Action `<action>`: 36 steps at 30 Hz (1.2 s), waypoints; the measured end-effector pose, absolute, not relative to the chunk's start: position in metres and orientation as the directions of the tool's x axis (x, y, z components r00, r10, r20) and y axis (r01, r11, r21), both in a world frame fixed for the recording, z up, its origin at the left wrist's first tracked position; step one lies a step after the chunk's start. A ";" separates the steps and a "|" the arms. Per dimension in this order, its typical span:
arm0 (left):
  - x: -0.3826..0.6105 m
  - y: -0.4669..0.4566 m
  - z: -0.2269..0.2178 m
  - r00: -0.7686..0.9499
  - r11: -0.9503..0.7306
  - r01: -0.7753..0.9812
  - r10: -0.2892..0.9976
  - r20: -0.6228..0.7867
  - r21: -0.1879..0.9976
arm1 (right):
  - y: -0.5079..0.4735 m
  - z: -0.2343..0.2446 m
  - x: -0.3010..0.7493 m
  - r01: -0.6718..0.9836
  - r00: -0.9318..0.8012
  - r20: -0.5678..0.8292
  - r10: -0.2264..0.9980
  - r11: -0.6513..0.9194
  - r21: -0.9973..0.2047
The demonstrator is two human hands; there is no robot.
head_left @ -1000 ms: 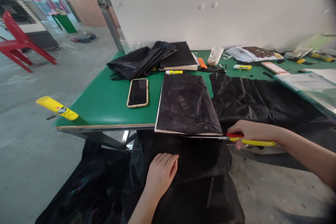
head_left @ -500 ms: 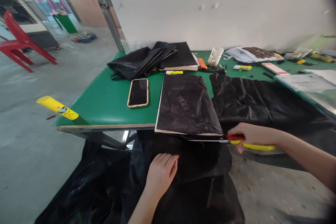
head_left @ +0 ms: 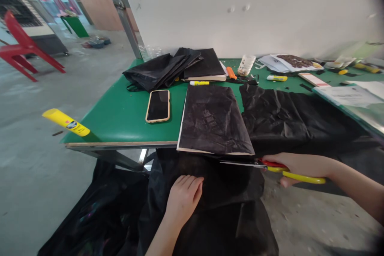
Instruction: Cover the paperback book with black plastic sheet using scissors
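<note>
At the table's front edge my right hand (head_left: 303, 166) grips a pair of scissors (head_left: 304, 177) with red and yellow handles. Their metal blades point left, just below a book covered in black sheet (head_left: 213, 122), and look nearly closed. A large piece of black fabric (head_left: 228, 192) hangs from the table edge down over the lap. My left hand (head_left: 184, 200) is closed on this fabric, fingers curled and thumb pressed against them. Its fingertips are partly hidden in the dark folds.
On the green table (head_left: 120, 116) lie a phone (head_left: 158, 106), folded black sheets (head_left: 162, 68) and a second black-covered book (head_left: 205, 64). A yellow glue stick (head_left: 66, 122) stands tilted at the left corner. To the right spreads another black sheet (head_left: 288, 112).
My right hand and the scissors have shifted slightly right and down, with the blades now less covered by the fabric. My left hand has stayed in place.
</note>
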State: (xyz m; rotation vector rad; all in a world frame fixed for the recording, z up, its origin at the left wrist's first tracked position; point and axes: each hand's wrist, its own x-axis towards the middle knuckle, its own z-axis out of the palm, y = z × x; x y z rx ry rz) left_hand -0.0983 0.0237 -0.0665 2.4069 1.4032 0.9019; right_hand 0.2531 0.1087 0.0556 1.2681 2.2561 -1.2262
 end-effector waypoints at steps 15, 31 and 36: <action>-0.099 0.023 -0.064 0.352 -0.519 0.707 0.847 0.398 0.480 | 0.119 0.061 0.251 0.769 -0.594 -0.603 0.533 0.155 -0.620; -0.099 0.023 -0.064 0.355 -0.520 0.713 0.846 0.397 0.471 | 0.139 0.054 0.236 0.797 -0.571 -0.617 0.541 0.185 -0.575; -0.099 0.024 -0.065 0.354 -0.524 0.709 0.843 0.405 0.471 | 0.134 0.048 0.241 0.783 -0.597 -0.586 0.547 0.238 -0.575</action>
